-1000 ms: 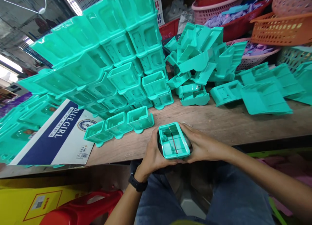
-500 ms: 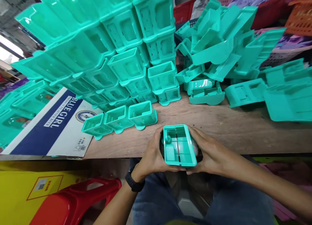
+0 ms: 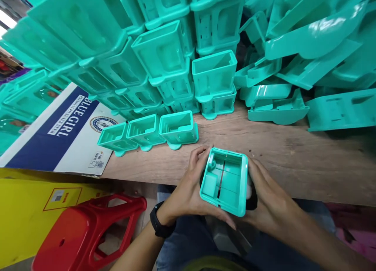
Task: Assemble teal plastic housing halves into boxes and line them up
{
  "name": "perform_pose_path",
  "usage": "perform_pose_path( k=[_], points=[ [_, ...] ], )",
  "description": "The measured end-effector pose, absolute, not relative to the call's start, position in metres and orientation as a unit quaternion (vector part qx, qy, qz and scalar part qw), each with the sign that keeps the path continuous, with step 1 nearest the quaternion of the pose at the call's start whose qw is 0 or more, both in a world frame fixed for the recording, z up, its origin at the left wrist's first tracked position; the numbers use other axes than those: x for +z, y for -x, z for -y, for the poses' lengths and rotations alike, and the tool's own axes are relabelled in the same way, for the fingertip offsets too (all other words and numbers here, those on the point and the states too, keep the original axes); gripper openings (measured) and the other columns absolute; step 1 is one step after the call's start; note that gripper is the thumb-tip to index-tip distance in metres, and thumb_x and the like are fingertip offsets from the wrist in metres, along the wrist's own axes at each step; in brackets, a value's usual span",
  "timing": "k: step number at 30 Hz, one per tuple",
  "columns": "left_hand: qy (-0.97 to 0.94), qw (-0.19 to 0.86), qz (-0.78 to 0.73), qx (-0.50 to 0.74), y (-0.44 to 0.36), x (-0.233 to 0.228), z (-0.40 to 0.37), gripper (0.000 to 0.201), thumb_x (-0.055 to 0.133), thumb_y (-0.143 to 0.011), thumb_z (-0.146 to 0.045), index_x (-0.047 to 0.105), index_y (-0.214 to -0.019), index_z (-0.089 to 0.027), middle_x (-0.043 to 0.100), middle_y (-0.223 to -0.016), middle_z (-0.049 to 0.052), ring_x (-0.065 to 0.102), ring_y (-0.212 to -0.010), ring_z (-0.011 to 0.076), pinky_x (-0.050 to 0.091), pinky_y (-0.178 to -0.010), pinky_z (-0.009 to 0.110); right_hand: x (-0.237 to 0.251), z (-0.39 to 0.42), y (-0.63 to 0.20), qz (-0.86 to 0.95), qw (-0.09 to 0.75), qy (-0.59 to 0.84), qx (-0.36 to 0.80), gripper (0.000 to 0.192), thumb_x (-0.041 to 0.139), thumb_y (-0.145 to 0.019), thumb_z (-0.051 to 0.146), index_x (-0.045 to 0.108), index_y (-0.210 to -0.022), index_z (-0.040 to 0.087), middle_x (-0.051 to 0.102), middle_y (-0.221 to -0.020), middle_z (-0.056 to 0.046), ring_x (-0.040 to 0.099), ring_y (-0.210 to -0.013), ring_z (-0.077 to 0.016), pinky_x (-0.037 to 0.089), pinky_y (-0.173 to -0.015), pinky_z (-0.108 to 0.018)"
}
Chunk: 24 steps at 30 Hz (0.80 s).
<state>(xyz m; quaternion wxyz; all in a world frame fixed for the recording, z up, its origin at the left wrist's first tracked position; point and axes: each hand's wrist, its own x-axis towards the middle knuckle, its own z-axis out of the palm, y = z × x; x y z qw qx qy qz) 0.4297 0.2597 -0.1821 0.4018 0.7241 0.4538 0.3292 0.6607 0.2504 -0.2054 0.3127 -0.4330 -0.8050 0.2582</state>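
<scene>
Between my hands is a turquoise plastic box-shaped housing [image 3: 232, 185], its open end facing up toward me, above the table's front edge. My left hand [image 3: 196, 192] wraps its left side, with the thumb along the near side. My right hand [image 3: 267, 196] grips the right side, its fingertips partly hidden behind the housing. A dark slit and a small round post show inside it. Beyond my left hand, three similar housings [image 3: 178, 130] stand in a row on the wooden table [image 3: 138, 165].
Stacked turquoise housings [image 3: 164, 51] rise at the back. Loose turquoise shells [image 3: 279, 110] are heaped at the right. A printed cardboard carton [image 3: 70, 134] leans at the left. A red stool [image 3: 67, 232] and a yellow box [image 3: 26, 216] are below the table edge.
The view has shifted closer to the table and stacks. The held housing has tilted slightly and turned, appearing lower right and larger, with both hands still around it.
</scene>
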Motion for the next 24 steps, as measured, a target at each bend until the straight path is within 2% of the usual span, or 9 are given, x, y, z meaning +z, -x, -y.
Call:
perform_pose_path(
  k=[3,7,10,13,17,19,21,24],
  points=[
    [-0.696,0.397,-0.479,0.358,-0.436,-0.183,-0.249,0.138,0.105,-0.034,-0.054,0.044,-0.154,-0.026,0.050,-0.149,0.015,0.044,-0.148,0.0437,0.042,-0.124,0.059,-0.207,-0.240,-0.653,0.778,0.314,0.477,0.261,0.115,0.086,-0.076,0.041,0.014,-0.164,0.023,0.047,-0.151,-0.021,0.056,-0.138,-0.0395,0.063,-0.100,-0.045],
    [-0.632,0.376,-0.520,0.434,-0.450,-0.190,-0.222,0.135,0.105,-0.039,-0.053,0.039,-0.154,-0.030,0.055,-0.149,0.014,0.057,-0.137,0.0408,0.051,-0.116,0.058,-0.205,-0.227,-0.649,0.751,0.278,0.523,0.292,0.106,0.082,-0.078,0.043,0.021,-0.162,0.022,0.050,-0.147,-0.020,0.059,-0.133,-0.0394,0.065,-0.094,-0.046],
    [-0.583,0.365,-0.557,0.465,-0.460,-0.196,-0.208,0.132,0.106,-0.035,-0.052,0.041,-0.147,-0.029,0.059,-0.143,0.013,0.066,-0.126,0.0383,0.058,-0.108,0.055,-0.204,-0.217,-0.647,0.749,0.275,0.528,0.292,0.108,0.073,-0.075,0.024,0.013,-0.165,0.020,0.047,-0.148,-0.022,0.061,-0.129,-0.0411,0.066,-0.090,-0.050],
    [-0.574,0.362,-0.566,0.468,-0.466,-0.197,-0.206,0.114,0.103,-0.046,-0.055,0.044,-0.140,-0.027,0.064,-0.130,0.010,0.070,-0.115,0.0348,0.061,-0.102,0.053,-0.203,-0.209,-0.643,0.748,0.264,0.539,0.283,0.117,0.061,-0.066,0.008,0.005,-0.167,0.024,0.044,-0.150,-0.022,0.063,-0.126,-0.0423,0.067,-0.085,-0.050],
    [-0.575,0.359,-0.573,0.462,-0.470,-0.189,-0.211,0.094,0.093,-0.060,-0.051,0.043,-0.136,-0.027,0.069,-0.119,0.006,0.073,-0.104,0.0306,0.066,-0.090,0.048,-0.205,-0.209,-0.638,0.750,0.273,0.539,0.269,0.119,0.056,-0.068,0.006,-0.005,-0.168,0.024,0.042,-0.149,-0.025,0.067,-0.119,-0.0432,0.068,-0.079,-0.053],
    [-0.576,0.351,-0.576,0.462,-0.470,-0.188,-0.212,0.090,0.091,-0.061,-0.047,0.043,-0.135,-0.028,0.071,-0.115,0.004,0.074,-0.098,0.0289,0.067,-0.085,0.046,-0.207,-0.211,-0.637,0.752,0.285,0.531,0.267,0.118,0.056,-0.070,0.007,-0.008,-0.168,0.023,0.044,-0.145,-0.026,0.071,-0.106,-0.0393,0.068,-0.074,-0.052],
    [-0.581,0.345,-0.577,0.459,-0.468,-0.189,-0.210,0.088,0.089,-0.061,-0.041,0.044,-0.135,-0.030,0.072,-0.109,0.002,0.075,-0.091,0.0276,0.067,-0.079,0.044,-0.208,-0.210,-0.638,0.758,0.290,0.522,0.261,0.117,0.055,-0.072,0.007,-0.008,-0.168,0.023,0.048,-0.141,-0.025,0.073,-0.095,-0.0348,0.068,-0.068,-0.048],
    [-0.601,0.350,-0.550,0.462,-0.463,-0.194,-0.207,0.094,0.089,-0.059,-0.036,0.043,-0.140,-0.031,0.073,-0.109,0.001,0.075,-0.090,0.0277,0.067,-0.078,0.043,-0.204,-0.203,-0.635,0.754,0.268,0.550,0.239,0.113,0.055,-0.073,0.007,-0.004,-0.168,0.023,0.049,-0.143,-0.025,0.075,-0.096,-0.0358,0.068,-0.067,-0.045]
  ],
)
